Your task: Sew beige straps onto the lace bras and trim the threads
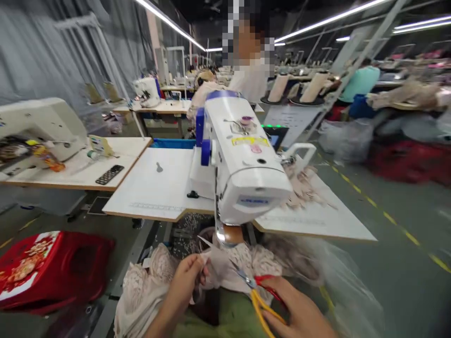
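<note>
My left hand [186,278] is closed in a pinch on the edge of a pale pink lace bra [219,264], lifting a flap of thin cloth. My right hand [298,307] grips a pair of scissors [251,282] by its handles, one red and one yellow. The scissor blades point up and left at the lifted cloth; whether they touch it I cannot tell. Lace-covered bra cups [162,264] lie bunched left of my left hand. Just beyond both hands stands the head of a white and blue sewing machine [243,150].
A white worktable [169,183] surrounds the machine, with beige fabric pieces [303,188] on its right side. At left are another machine [42,126], a remote control [110,174] and a red stool [77,263]. A clear plastic bag [348,281] hangs at right. People sit behind.
</note>
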The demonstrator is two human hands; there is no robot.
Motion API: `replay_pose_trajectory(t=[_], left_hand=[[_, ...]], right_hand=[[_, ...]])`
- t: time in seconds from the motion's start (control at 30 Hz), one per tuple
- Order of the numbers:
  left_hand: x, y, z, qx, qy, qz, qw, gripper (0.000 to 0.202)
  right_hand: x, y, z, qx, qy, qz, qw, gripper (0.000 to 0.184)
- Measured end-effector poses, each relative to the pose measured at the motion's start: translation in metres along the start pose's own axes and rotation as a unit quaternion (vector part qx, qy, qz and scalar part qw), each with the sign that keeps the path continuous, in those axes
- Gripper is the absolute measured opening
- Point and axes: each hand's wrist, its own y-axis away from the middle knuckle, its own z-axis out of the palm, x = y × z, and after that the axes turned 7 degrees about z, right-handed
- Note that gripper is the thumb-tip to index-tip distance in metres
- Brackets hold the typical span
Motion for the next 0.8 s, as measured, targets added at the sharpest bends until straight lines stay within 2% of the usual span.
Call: replay_pose_trajectory(t=[0.07,0.13,0.27,0.6,0.7,0.8], left_hand=[[0.003,0.001,0.004,-0.014,0.012,-0.012,1.0,0.045],[0.006,0.003,0.008,-0.026,0.018,-0.02,0.999,0.042],[0.011,0.007,0.014,-0.043,0.009,-0.019,0.999,0.036],[0.014,0.012,0.021,-0.071,-0.075,-0.043,0.994,0.032],[0.013,0.013,0.021,-0.072,-0.077,-0.053,0.993,0.027],[0.011,0.013,0.021,-0.068,-0.067,-0.07,0.993,0.025]], right_hand=[[-0.018,0.002,0.008,0.001,-0.006,-0.024,1.0,0.036],[-0.025,0.0,0.014,0.013,-0.009,-0.04,0.999,0.038],[-0.028,-0.005,0.019,0.027,-0.011,-0.057,0.998,0.037],[-0.033,-0.017,0.021,-0.018,-0.006,-0.083,0.996,0.04],[-0.027,-0.013,0.02,-0.051,-0.035,-0.071,0.996,0.037],[-0.021,-0.006,0.017,-0.071,-0.084,-0.023,0.994,0.032]])
